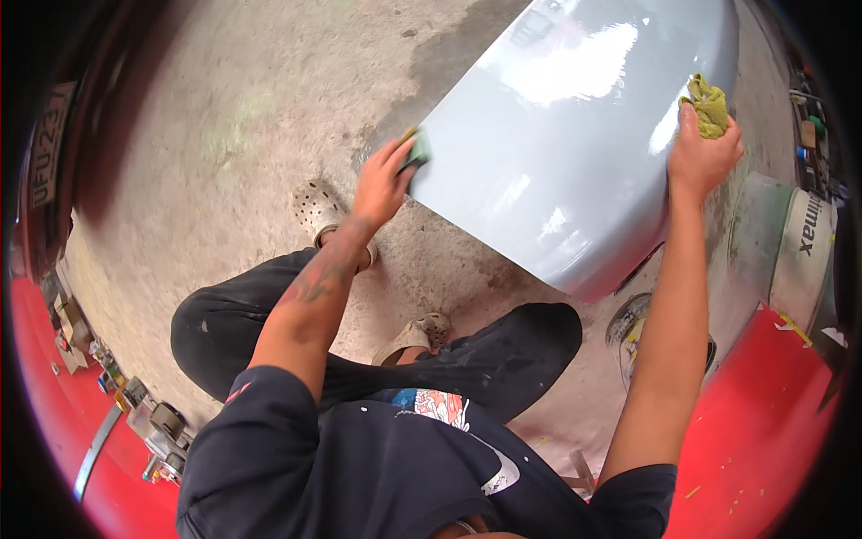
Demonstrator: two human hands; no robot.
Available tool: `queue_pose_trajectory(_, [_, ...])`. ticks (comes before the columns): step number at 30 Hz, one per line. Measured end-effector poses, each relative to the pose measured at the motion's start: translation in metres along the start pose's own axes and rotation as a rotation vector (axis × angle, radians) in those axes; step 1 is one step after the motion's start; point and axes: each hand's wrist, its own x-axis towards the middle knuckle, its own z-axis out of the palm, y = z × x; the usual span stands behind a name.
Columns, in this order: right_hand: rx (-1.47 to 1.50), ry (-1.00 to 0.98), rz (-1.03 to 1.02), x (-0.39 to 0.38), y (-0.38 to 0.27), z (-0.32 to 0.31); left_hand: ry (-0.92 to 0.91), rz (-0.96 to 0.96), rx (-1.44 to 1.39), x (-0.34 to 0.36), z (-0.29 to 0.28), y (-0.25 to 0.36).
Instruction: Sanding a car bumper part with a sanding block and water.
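Note:
A glossy light grey curved panel [548,171] lies in front of me. At its left edge my left hand [386,175] is closed round a small green pad [415,151], slightly smeared by motion, with a yellowish strip at its top. My right hand [700,153] grips a crumpled yellow-green cloth [706,106] near the panel's right edge.
The concrete floor [206,126] has a damp patch beside the panel. A round can [628,328] stands by my right knee, and pale buckets [790,256] stand further right. Red panels [736,431] lie at both sides. Clutter [162,427] lines the left, below a dark vehicle's rear.

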Motion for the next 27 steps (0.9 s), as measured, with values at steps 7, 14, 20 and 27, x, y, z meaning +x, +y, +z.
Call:
queue_pose_trajectory(7, [-0.012, 0.013, -0.023, -0.001, -0.002, 0.006, 0.026, 0.095, 0.024, 0.064, 0.009, 0.029])
queue_pose_trajectory(14, [0.001, 0.005, -0.015, 0.000, -0.002, 0.000, -0.027, -0.088, 0.058, -0.039, -0.001, -0.024])
queue_pose_trajectory(20, [-0.021, 0.002, -0.014, 0.000, 0.006, 0.004, 0.007, 0.065, -0.030, 0.043, 0.011, 0.057])
queue_pose_trajectory(27, [-0.026, -0.003, -0.011, -0.001, -0.003, 0.003, 0.022, -0.310, 0.002, -0.051, -0.010, -0.019])
